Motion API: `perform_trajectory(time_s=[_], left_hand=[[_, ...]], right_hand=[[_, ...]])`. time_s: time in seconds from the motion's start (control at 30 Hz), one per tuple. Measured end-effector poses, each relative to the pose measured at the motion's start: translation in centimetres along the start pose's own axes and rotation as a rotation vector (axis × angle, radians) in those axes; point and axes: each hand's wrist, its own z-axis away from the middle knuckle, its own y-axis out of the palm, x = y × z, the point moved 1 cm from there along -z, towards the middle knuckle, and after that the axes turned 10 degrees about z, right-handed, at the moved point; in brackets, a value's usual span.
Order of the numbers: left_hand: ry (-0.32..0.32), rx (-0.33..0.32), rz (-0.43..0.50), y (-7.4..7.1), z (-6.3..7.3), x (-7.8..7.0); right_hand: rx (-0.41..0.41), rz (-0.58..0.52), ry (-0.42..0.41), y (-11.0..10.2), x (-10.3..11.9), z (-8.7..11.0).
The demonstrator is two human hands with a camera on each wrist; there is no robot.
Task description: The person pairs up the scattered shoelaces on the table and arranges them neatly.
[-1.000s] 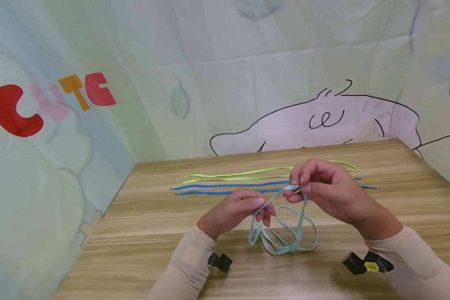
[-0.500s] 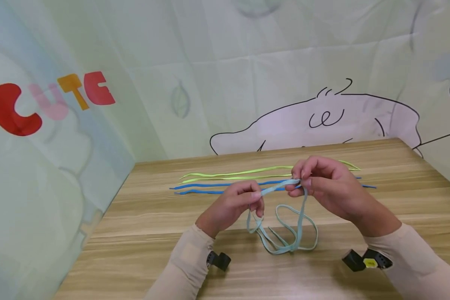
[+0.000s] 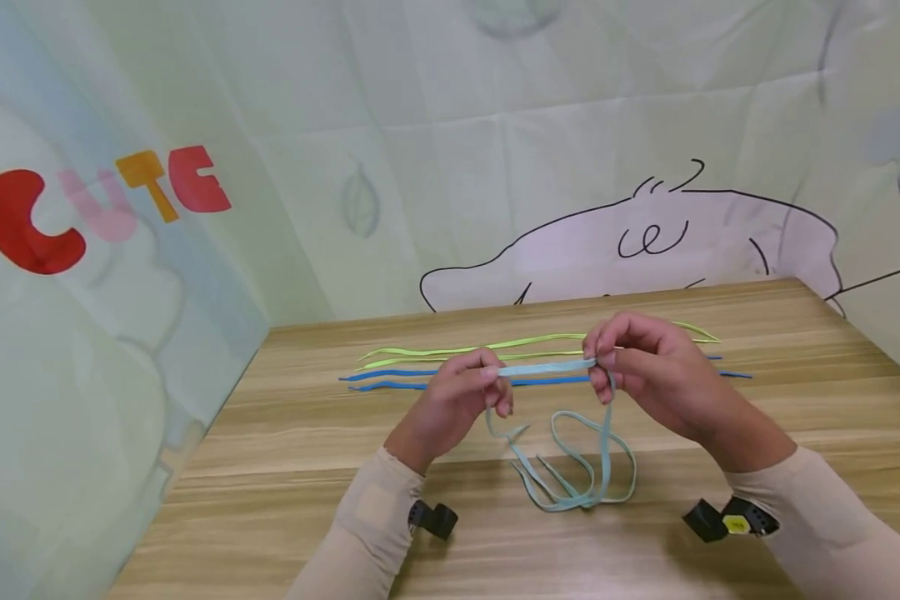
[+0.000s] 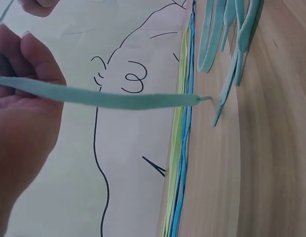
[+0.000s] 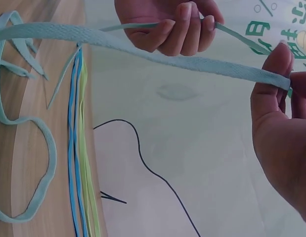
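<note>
A pale blue-green shoelace is stretched nearly level between both hands above the table. My left hand pinches it between thumb and fingers, and a tail hangs from that hand. The right hand pinches the lace at the other end of the stretch, as the right wrist view also shows; from there the lace runs down. Below the hands, the rest lies on the wooden table in loose loops, with several tips showing.
Blue shoelaces and lime-green shoelaces lie lengthwise across the back of the wooden table, partly hidden behind the hands. Printed cloth walls stand behind and to the left of the table.
My left hand has moved left and up along the lace, away from the right hand. The slack stretch between them has become straight, and a loose tip shows beneath the left hand.
</note>
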Motion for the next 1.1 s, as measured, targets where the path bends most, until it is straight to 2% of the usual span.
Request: perform_trajectory(time_s=[0.13,0.23,0.47,0.7,0.77,0.9,1.1], left_hand=[[0.007,-0.022,0.004,-0.2,0.0,-0.1],[0.021,-0.032,0.008,-0.3,0.0,-0.3],[0.054,-0.06,0.046,-0.7,0.1,-0.5],[0.093,-0.069,0.073,-0.9,0.2,-0.9],[0.101,-0.074,0.078,-1.0,0.2,-1.0],[0.115,-0.088,0.076,-1.3,0.2,-1.1],[0.133,-0.115,0.074,-1.9,0.2,-1.3]], right_hand=[[-0.024,0.051,0.004,-0.2,-0.5,0.0],[-0.039,0.108,0.039,-0.3,-0.6,0.1],[0.001,0.186,0.159,-0.3,-0.8,0.1],[0.034,0.383,0.322,-0.1,-1.0,0.1],[0.044,0.406,0.348,-0.1,-1.0,0.1],[0.062,0.417,0.361,-0.1,-1.1,0.1],[0.095,0.384,0.316,-0.2,-1.0,0.2]])
